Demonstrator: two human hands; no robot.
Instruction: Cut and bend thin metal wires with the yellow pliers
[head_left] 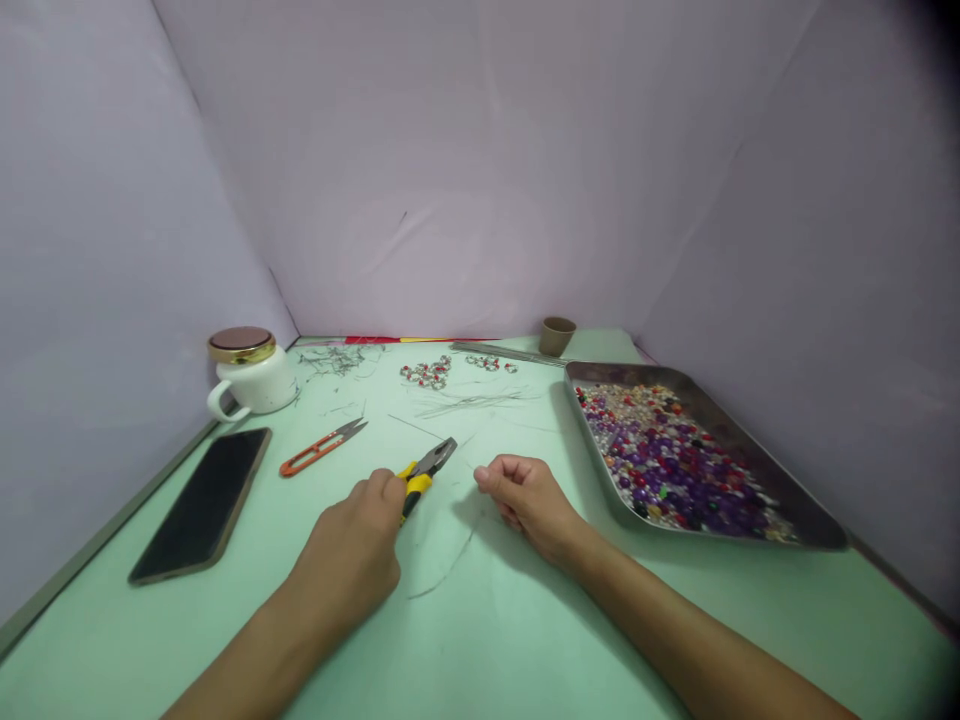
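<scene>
Pliers (436, 457), grey at the head, yellow and black behind, sat over the middle of the table (480, 650), clasped by the left hand (356, 540), which hid most of the handles. The right hand (529, 500) was curled, thumb against forefinger; from where I stood I couldn't tell whether it pinched anything. Beyond lay loose wires (480, 402) and beadwork (433, 378); snips (339, 435), phone (202, 510) and mug (262, 385) sat leftward, a tray (754, 445) of beads (675, 465) rightward.
</scene>
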